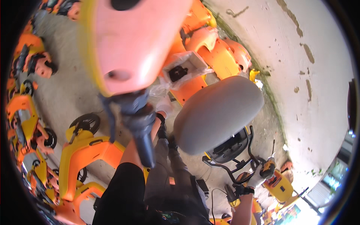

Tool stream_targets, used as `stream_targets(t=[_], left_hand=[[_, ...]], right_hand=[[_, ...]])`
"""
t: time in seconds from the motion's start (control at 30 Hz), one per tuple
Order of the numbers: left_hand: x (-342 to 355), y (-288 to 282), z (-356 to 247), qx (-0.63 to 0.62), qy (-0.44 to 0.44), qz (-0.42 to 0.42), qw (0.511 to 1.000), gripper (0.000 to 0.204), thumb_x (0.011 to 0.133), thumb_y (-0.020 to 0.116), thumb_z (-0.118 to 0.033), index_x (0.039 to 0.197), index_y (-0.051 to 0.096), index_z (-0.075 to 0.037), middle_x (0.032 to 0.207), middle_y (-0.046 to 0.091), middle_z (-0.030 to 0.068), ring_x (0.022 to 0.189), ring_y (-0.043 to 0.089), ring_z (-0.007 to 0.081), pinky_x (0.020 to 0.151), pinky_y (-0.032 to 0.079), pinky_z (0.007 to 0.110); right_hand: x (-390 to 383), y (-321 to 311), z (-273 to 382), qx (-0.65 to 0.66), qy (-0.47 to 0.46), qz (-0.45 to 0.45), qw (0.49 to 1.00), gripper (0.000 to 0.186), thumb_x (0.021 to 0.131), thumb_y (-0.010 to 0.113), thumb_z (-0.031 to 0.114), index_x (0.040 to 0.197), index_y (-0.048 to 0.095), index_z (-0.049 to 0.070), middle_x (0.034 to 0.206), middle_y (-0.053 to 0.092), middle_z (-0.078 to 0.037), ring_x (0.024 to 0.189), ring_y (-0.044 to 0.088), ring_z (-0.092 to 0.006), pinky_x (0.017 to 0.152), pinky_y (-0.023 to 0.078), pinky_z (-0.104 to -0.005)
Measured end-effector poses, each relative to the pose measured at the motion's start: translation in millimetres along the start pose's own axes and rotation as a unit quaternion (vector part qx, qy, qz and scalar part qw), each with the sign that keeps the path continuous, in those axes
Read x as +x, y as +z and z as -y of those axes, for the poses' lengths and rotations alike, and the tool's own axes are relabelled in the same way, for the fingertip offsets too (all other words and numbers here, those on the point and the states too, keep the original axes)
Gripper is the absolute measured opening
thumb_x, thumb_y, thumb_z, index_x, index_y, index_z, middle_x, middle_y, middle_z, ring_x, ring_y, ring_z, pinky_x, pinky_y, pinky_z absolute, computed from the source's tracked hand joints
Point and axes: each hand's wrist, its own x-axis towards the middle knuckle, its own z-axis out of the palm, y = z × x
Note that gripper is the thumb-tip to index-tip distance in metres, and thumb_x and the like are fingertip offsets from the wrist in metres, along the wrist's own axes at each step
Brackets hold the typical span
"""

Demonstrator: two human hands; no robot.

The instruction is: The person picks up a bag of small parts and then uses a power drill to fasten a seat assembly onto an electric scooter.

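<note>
My left hand (164, 106), in a pale glove, reaches past a dark handlebar grip (143, 146) toward a scooter's orange deck (185, 90); its fingers are too unclear to read. On that deck sits a plastic-lined box (197, 63) with a black part inside, beside crumpled clear plastic. A large pink-and-yellow panel (131, 48) fills the upper middle, above the handlebar. A grey seat (217, 112) lies between my hands, with a black rear rack (225, 168) below it. At lower right my gloved right hand (256, 179) grips a yellow power drill (267, 168) with a long upright bit.
Yellow-orange scooters (90, 157) line the left side on a concrete floor (65, 93). Loose orange body panels (221, 56) are piled along a stained white wall (307, 93) at right. Another yellow tool (232, 195) with a cable lies below the rack.
</note>
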Motion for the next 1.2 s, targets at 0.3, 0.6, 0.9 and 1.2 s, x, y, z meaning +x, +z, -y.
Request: stream_targets(t=[0.3, 0.6, 0.9, 1.2], left_hand=[[118, 73, 24, -0.091, 0.183, -0.102, 0.974, 0.054, 0.080, 0.058, -0.010, 0.130, 0.039, 0.000, 0.131, 0.041, 0.0260, 0.120, 0.041, 0.0402, 0.099, 0.038, 0.041], [148, 94, 26, -0.100, 0.126, -0.090, 0.983, 0.035, 0.087, 0.054, -0.024, 0.115, 0.056, -0.004, 0.107, 0.059, 0.0229, 0.105, 0.054, 0.0396, 0.090, 0.043, 0.044], [129, 114, 40, 0.030, 0.128, -0.011, 0.991, 0.019, 0.083, 0.057, -0.023, 0.096, 0.060, -0.009, 0.103, 0.060, 0.0147, 0.097, 0.057, 0.0371, 0.084, 0.046, 0.043], [114, 63, -13, 0.038, 0.116, 0.018, 0.992, 0.022, 0.083, 0.053, -0.014, 0.101, 0.056, -0.003, 0.107, 0.056, 0.0207, 0.098, 0.058, 0.0383, 0.086, 0.047, 0.043]], right_hand=[[-7, -11, -4, -0.121, 0.025, -0.053, 0.991, 0.052, 0.083, 0.067, 0.017, 0.126, 0.042, 0.001, 0.110, 0.054, -0.007, 0.097, 0.053, -0.0173, 0.087, 0.045, -0.0310], [-15, -6, 8, -0.146, 0.061, -0.073, 0.985, 0.047, 0.080, 0.069, 0.017, 0.119, 0.047, 0.001, 0.108, 0.055, -0.007, 0.097, 0.053, -0.0154, 0.087, 0.044, -0.0297], [-14, -4, 7, -0.144, 0.063, -0.089, 0.984, 0.045, 0.079, 0.070, 0.016, 0.116, 0.048, 0.003, 0.100, 0.056, -0.004, 0.084, 0.054, -0.0120, 0.075, 0.047, -0.0258], [-23, 4, 41, -0.120, 0.123, -0.093, 0.981, 0.049, 0.078, 0.071, 0.018, 0.117, 0.050, 0.000, 0.106, 0.058, -0.007, 0.094, 0.056, -0.0167, 0.085, 0.045, -0.0301]])
